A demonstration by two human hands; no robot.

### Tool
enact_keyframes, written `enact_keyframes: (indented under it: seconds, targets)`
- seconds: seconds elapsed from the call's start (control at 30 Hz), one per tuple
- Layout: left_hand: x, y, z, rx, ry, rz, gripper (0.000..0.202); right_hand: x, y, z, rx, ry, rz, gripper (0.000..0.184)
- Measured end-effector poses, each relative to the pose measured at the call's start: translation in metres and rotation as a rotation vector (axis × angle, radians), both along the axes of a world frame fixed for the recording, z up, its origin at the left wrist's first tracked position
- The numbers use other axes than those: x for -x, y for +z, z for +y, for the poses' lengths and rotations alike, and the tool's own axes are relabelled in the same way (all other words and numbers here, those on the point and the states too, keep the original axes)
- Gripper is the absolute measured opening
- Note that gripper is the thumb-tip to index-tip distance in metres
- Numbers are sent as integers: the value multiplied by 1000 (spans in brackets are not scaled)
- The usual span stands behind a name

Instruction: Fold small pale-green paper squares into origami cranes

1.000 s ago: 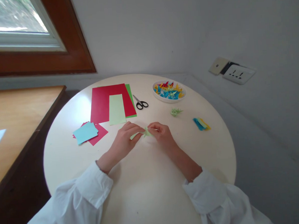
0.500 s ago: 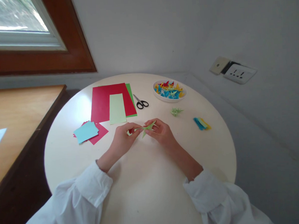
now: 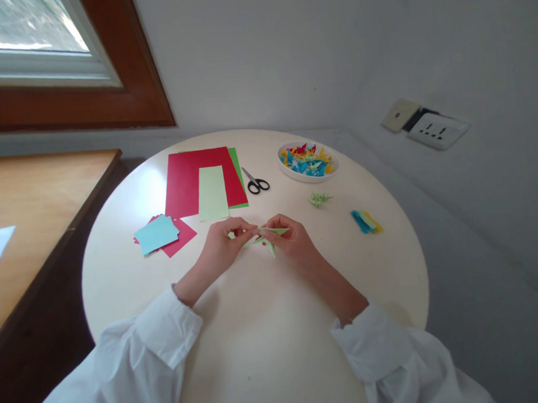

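Note:
A light green paper crane [image 3: 278,230] with narrow pointed ends is held between my two hands above the middle of the table. My left hand [image 3: 224,245] pinches it from the left with thumb and forefinger. On the other side, the thumb and fingers of my right hand [image 3: 293,239] close on its body. One thin point sticks out to the right and another hangs below the fingers. My fingertips nearly meet, so part of the folds is hidden.
Beyond my hands lie red, green and pale green paper sheets [image 3: 187,182] and black-handled scissors [image 3: 256,183]. A white dish [image 3: 307,176] holds colourful folded pieces. Light green folded pieces [image 3: 319,199] and small coloured papers [image 3: 365,221] lie right; cut squares [image 3: 158,234] left.
The crane has turned in my fingers: its upper point now lies flatter to the right, and the lower point slants down to the right. Both hands keep their grip. The view shifts slightly.

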State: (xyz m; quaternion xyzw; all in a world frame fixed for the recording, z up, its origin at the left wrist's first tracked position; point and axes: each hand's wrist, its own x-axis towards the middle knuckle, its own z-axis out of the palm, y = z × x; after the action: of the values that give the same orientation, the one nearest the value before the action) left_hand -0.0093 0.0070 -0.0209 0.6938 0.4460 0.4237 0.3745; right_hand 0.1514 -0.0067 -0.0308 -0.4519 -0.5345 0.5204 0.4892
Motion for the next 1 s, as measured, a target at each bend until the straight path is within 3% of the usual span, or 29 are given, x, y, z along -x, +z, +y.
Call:
enact_keyframes:
  seconds: [0.2, 0.43, 0.63, 1.0]
  targets:
    - [2, 1, 1, 33, -80, -33, 19, -2, 1, 0, -14, -15, -1, 32]
    - [1, 1, 3, 146, -85, -170, 19, -2, 2, -1, -35, -25, -43, 29]
    - [0, 3, 2, 229, -80, -215, 14, 1, 3, -2, -88, -10, 74, 28]
    - [-2, 6, 0, 250, -125, -275, 16, 2, -2, 0, -19, -43, 94, 33]
